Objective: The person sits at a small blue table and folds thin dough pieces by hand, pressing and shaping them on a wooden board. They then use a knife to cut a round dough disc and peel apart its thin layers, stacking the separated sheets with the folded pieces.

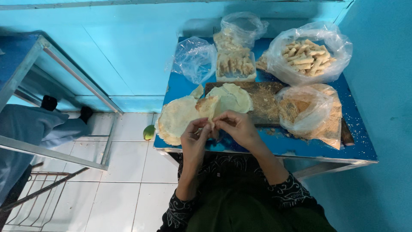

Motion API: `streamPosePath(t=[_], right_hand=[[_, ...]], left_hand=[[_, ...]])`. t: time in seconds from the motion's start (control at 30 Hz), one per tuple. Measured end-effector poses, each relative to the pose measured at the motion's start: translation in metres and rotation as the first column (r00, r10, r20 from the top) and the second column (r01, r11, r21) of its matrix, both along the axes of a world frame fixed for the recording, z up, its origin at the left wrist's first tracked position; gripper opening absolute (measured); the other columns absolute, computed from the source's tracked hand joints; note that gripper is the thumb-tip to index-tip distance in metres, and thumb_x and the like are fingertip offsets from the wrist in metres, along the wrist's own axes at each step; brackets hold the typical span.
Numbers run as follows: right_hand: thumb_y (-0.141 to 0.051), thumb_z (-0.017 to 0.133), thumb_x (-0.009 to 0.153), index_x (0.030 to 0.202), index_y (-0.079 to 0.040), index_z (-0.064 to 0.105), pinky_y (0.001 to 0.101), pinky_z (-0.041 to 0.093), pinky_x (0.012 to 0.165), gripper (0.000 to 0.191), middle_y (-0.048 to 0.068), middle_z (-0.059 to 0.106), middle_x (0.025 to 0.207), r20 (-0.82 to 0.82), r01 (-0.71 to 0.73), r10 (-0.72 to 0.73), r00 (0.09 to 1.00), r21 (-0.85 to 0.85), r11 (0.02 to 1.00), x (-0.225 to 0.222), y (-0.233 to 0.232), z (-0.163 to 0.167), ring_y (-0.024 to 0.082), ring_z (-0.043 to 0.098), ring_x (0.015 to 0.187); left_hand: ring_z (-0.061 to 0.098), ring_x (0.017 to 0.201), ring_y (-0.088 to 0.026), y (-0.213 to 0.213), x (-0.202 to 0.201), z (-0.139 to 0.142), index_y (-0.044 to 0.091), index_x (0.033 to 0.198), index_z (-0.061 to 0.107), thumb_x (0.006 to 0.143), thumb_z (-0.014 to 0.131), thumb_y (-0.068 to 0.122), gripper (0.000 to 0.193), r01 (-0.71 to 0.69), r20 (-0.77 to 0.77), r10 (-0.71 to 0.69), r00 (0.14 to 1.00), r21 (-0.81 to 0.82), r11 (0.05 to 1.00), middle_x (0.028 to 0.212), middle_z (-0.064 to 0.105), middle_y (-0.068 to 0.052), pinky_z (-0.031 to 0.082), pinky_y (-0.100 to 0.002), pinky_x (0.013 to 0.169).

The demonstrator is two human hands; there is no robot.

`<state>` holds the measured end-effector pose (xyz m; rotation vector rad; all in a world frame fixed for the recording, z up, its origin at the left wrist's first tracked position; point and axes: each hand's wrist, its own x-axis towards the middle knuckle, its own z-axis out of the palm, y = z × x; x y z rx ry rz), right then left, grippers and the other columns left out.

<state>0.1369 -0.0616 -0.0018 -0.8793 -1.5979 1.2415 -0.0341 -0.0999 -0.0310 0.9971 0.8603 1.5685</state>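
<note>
The left hand (pixel 194 136) and right hand (pixel 238 128) both pinched the near edge of a thin, pale, browned pastry sheet (pixel 207 106); its length ran away from the grip, over the blue desk (pixel 300 144); both hands were equally near.

Turquoise walls (pixel 128 51) fill the top of the frame and run down the right side. Lower left, white floor tiles (pixel 124 180) with dark grout. A small blue table (pixel 300 146) sits upper right, hard against the corner. At the left edge, a metal frame (pixel 64 73) slants across, a wire rack (pixel 34 202) below it. Flat, even light throughout.
</note>
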Motion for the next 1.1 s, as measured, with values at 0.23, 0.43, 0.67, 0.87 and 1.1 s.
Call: streamPosePath(t=[0.23, 0.43, 0.67, 0.87, 1.1], right_hand=[[-0.010, 0.069, 0.097, 0.102, -0.001, 0.070, 0.0261, 0.055, 0.071, 0.010, 0.003, 0.071, 0.090, 0.142, 0.081, -0.089, 0.986, 0.064, 0.995, 0.002, -0.007, -0.006, 0.007, 0.066, 0.081], [-0.011, 0.073, 0.094, 0.104, -0.001, 0.061, 0.0254, 0.057, 0.073, 0.018, 0.002, 0.070, 0.089, -0.050, 0.096, -0.094, 0.994, 0.046, 0.994, -0.001, -0.013, -0.004, 0.008, 0.069, 0.083], [-0.005, 0.067, 0.099, 0.103, 0.000, 0.068, 0.0255, 0.058, 0.081, 0.006, 0.003, 0.073, 0.091, -0.038, 0.073, -0.073, 0.997, -0.005, 0.997, 0.007, -0.006, -0.018, 0.009, 0.070, 0.087], [-0.006, 0.067, 0.100, 0.102, 0.000, 0.064, 0.0263, 0.057, 0.084, 0.006, 0.002, 0.069, 0.096, -0.186, 0.044, -0.042, 0.982, 0.007, 0.999, 0.006, -0.005, -0.019, 0.009, 0.068, 0.092], [-0.007, 0.072, 0.096, 0.102, -0.001, 0.062, 0.0257, 0.055, 0.070, 0.013, 0.004, 0.067, 0.091, -0.045, 0.152, -0.147, 0.988, 0.135, 0.979, 0.005, -0.008, -0.014, 0.007, 0.066, 0.083]], left_hand=[[0.064, 0.073, -0.006, 0.000, 0.001, -0.004, -0.006, 0.107, 0.071, 0.098, 0.070, 0.006, 0.015, -0.079, -0.199, 0.076, 0.977, -0.007, 0.997, 0.084, 0.072, -0.004, 0.050, -0.022, 0.064], [0.067, 0.076, -0.008, -0.009, 0.005, 0.001, -0.006, 0.102, 0.072, 0.099, 0.067, 0.005, 0.012, -0.027, -0.148, 0.043, 0.988, 0.111, 0.993, 0.093, 0.070, -0.004, 0.055, -0.023, 0.069], [0.066, 0.083, -0.009, -0.008, 0.007, -0.001, -0.004, 0.107, 0.070, 0.102, 0.067, 0.005, 0.010, -0.021, -0.041, 0.021, 0.999, -0.015, 1.000, 0.099, 0.070, -0.008, 0.055, -0.024, 0.073], [0.061, 0.086, -0.008, -0.011, 0.008, 0.000, -0.005, 0.108, 0.070, 0.100, 0.066, 0.004, 0.012, -0.047, -0.018, 0.047, 0.999, -0.006, 0.999, 0.113, 0.070, -0.005, 0.051, -0.022, 0.074], [0.066, 0.093, -0.009, -0.017, 0.022, -0.001, -0.005, 0.107, 0.067, 0.100, 0.062, 0.000, 0.009, -0.094, -0.161, 0.137, 0.977, 0.248, 0.964, 0.121, 0.067, -0.007, 0.056, -0.024, 0.080]])
